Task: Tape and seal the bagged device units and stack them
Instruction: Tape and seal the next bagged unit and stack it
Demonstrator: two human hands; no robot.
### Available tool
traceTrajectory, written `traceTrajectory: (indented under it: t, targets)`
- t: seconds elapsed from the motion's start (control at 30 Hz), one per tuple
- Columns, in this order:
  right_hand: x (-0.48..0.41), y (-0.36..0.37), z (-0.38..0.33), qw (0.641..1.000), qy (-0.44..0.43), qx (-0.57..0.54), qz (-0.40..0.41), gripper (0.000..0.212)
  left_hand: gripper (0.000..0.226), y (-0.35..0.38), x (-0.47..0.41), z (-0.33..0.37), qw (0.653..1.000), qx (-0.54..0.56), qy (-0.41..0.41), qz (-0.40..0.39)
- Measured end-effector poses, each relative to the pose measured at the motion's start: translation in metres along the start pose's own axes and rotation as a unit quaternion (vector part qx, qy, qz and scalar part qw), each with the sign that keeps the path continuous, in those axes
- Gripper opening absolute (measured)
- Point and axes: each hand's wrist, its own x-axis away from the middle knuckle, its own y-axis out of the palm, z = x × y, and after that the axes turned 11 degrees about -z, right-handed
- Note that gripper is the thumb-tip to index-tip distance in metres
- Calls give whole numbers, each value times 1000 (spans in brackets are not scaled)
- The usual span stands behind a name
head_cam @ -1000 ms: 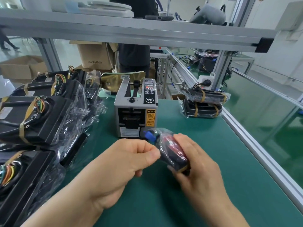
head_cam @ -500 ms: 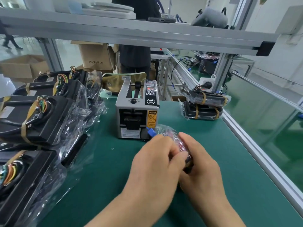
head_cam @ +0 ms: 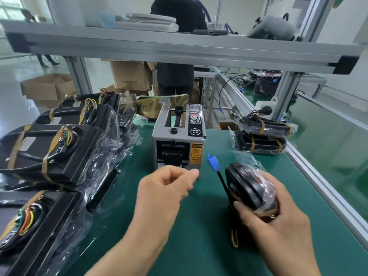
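Clasping a bagged unit [head_cam: 252,188] in the right hand's [head_cam: 278,226] curled grip; cannot tell whether pinching tape with the left hand [head_cam: 165,188]. Stacked only two sealed units [head_cam: 262,136]; many loose bags [head_cam: 59,152] left.

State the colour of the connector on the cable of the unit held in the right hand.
Blue connector on a black cable; head view shows it best.

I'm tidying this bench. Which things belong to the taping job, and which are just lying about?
Job: bagged device unit gripped by the right hand; tape dispenser; taped stack far right; bagged units at left.
Lying about: cardboard boxes; grey headset and phone on the upper shelf.
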Motion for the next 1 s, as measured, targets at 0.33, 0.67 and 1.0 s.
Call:
traceTrajectory:
  t: [0.33, 0.67, 1.0]
  targets:
    - [4, 1, -4, 1000, 7, -6, -2, 81, 15, -24, -86, -32, 938, 209, -258, 99]
    - [4, 0, -1, 1000, -19, -3, -2, 87, 15, -15, -99, -28, 930, 232, -263, 110]
    - [5, -1, 1, 1000, -19, 0, -3, 88, 23, -3, -103, -27, 919, 272, -214, 187]
